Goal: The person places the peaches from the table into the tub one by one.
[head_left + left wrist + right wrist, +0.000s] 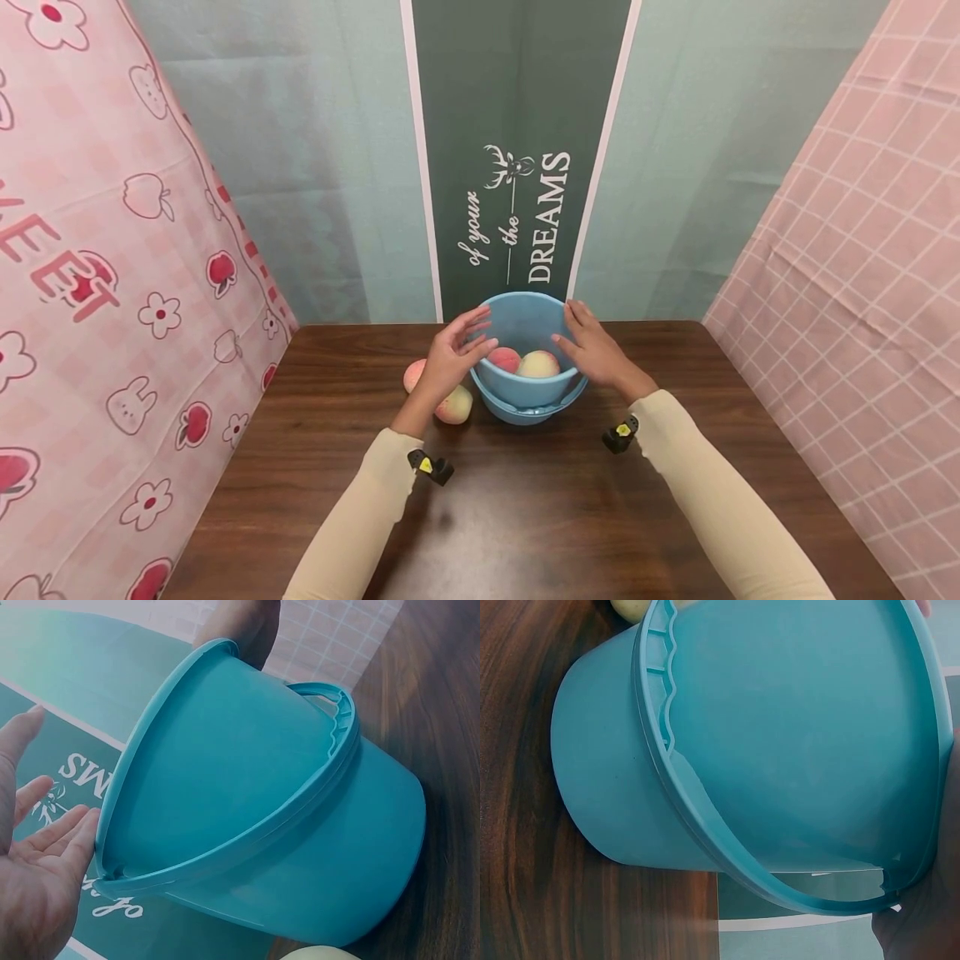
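Head view shows your blue bucket point(528, 393) upright on the table point(525, 500) near its far edge, with a pink peach point(501, 358) and a cream peach point(538, 365) lying inside. Judging by its thin, smooth plastic wall, it should be light, slightly springy and a little slippery; your surest hold is probably the thickened rim point(142, 729), taken on opposite sides, or else the handle point(666, 690), which hangs down across the near wall and has a wavy, ribbed grip. Your left hand point(453, 342) has its fingers spread, tips at the rim, pinching nothing. Your right hand point(596, 346) lies against the opposite side, fingers extended, not visibly curled round the edge. Two more peaches point(454, 406) rest left of the bucket, rounded and matte, blushed cream to pink; they look soft and could roll. Dark, glossy wood grain covers the table, with creased cloth point(330, 167) behind it.
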Action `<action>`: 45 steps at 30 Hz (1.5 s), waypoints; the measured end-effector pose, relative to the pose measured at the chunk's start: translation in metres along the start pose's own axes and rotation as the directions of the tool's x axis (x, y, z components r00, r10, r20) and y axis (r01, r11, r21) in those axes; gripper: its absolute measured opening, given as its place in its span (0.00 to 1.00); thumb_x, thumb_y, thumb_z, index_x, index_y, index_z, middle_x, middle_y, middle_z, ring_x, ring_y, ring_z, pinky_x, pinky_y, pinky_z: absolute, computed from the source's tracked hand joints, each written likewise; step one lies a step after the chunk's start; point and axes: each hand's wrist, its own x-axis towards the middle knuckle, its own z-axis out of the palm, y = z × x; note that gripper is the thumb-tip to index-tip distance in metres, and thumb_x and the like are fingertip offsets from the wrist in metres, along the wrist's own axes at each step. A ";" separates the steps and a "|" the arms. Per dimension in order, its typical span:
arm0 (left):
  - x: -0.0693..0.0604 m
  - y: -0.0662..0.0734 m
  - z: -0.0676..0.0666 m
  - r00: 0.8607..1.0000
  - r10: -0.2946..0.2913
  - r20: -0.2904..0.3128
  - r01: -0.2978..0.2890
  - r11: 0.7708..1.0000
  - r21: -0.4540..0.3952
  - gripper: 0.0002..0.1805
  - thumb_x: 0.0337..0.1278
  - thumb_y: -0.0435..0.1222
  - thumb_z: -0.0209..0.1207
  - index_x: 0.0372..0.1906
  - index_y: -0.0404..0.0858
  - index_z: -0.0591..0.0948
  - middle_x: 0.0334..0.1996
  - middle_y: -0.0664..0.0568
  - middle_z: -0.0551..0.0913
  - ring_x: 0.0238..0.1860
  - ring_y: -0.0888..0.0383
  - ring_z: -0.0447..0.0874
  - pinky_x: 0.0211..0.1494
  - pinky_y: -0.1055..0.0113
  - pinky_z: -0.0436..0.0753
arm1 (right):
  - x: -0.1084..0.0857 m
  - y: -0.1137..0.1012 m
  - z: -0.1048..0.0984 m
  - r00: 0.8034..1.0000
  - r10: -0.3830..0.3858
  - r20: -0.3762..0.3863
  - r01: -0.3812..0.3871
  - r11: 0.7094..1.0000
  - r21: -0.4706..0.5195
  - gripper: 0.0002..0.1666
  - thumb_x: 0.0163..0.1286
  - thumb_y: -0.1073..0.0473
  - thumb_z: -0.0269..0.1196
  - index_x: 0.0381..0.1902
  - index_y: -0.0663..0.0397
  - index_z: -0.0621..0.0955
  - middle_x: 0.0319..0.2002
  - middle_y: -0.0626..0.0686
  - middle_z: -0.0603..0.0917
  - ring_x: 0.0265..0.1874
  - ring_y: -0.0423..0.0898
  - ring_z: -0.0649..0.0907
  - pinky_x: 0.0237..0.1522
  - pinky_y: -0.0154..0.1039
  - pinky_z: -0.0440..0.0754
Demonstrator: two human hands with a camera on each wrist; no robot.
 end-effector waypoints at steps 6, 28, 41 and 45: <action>-0.005 0.000 -0.005 1.000 0.017 0.007 -0.017 1.000 -0.011 0.31 0.64 0.23 0.63 0.71 0.31 0.71 0.69 0.37 0.73 0.69 0.40 0.71 0.68 0.55 0.76 | -0.001 -0.001 0.000 1.000 0.005 0.004 -0.005 1.000 0.003 0.45 0.80 0.40 0.47 0.81 0.58 0.45 0.82 0.57 0.40 0.80 0.56 0.39 0.76 0.64 0.47; -0.052 0.010 -0.030 0.997 0.020 -0.073 -0.017 0.999 0.039 0.26 0.61 0.24 0.65 0.64 0.27 0.76 0.60 0.31 0.79 0.63 0.30 0.74 0.62 0.36 0.76 | -0.001 0.000 0.000 1.000 0.006 -0.001 -0.006 1.000 0.005 0.45 0.80 0.41 0.47 0.81 0.58 0.46 0.82 0.57 0.41 0.80 0.57 0.41 0.75 0.66 0.49; -0.066 -0.003 -0.036 0.997 -0.022 -0.076 0.026 0.998 0.063 0.26 0.62 0.26 0.66 0.65 0.29 0.76 0.61 0.34 0.80 0.64 0.33 0.75 0.62 0.48 0.80 | 0.000 0.001 0.000 1.000 0.006 0.001 -0.006 1.000 0.003 0.46 0.80 0.41 0.47 0.81 0.58 0.45 0.82 0.57 0.41 0.80 0.57 0.41 0.75 0.65 0.49; -0.069 -0.008 -0.038 0.997 -0.015 -0.071 0.020 0.998 0.061 0.27 0.61 0.24 0.65 0.65 0.26 0.75 0.61 0.32 0.79 0.64 0.35 0.76 0.63 0.37 0.76 | 0.000 0.001 -0.001 1.000 0.008 0.003 -0.008 1.000 0.003 0.46 0.80 0.40 0.47 0.81 0.58 0.46 0.82 0.57 0.41 0.81 0.56 0.40 0.75 0.65 0.48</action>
